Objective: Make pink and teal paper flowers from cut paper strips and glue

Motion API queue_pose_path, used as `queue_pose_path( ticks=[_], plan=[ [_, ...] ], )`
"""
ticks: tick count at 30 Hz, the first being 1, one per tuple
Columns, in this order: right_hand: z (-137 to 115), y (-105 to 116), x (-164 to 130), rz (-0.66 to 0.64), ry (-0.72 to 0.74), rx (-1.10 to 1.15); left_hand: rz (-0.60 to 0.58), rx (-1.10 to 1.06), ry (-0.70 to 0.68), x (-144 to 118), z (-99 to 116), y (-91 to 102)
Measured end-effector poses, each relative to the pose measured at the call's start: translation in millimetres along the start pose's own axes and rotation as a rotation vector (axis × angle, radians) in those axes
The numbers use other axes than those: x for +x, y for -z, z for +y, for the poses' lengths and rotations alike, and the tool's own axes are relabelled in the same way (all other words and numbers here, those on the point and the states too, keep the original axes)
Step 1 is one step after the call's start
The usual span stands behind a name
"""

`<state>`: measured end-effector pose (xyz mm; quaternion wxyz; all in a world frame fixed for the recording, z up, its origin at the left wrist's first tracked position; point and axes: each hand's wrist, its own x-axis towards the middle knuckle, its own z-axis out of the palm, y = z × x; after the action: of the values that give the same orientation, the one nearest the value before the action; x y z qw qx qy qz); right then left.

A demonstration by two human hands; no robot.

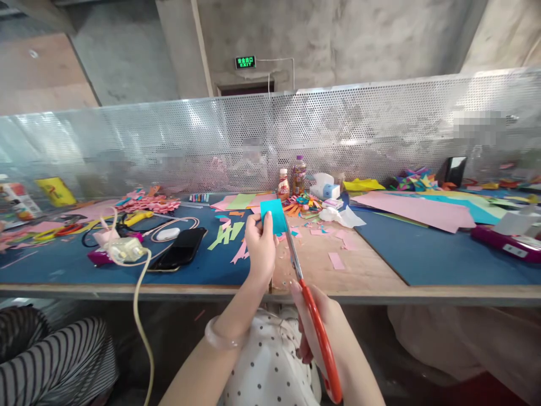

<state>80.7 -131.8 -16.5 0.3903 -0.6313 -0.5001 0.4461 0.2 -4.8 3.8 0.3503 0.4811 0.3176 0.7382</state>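
Observation:
Between the thumb and fingers of my left hand (261,248) is a small blue piece of paper (274,214), held up above the table. My right hand (315,316) grips red-handled scissors (315,316) that point up and away from me. The scissor blades (292,248) lie along the right edge of the blue paper; whether they are cutting into it I cannot tell. Green paper strips (228,232) lie on the blue mat left of my left hand. Small pink scraps (337,260) are scattered on the bare wood to the right.
A black phone (186,246) and a power strip (122,251) with a cable lie at left. Bottles (298,176), tissues (332,189) and a pile of paper strips stand behind. Large pink sheets (418,207) lie at right. A perforated metal screen (359,135) borders the table's back.

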Motion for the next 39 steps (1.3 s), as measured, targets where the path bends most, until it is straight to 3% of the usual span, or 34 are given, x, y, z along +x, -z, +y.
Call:
queue_pose_path(
  ticks=[39],
  plan=[
    [-1.9,1.4,-0.4,-0.050,-0.049,0.081,-0.007,-0.028,0.014,-1.0,0.3,-0.6]
  ],
)
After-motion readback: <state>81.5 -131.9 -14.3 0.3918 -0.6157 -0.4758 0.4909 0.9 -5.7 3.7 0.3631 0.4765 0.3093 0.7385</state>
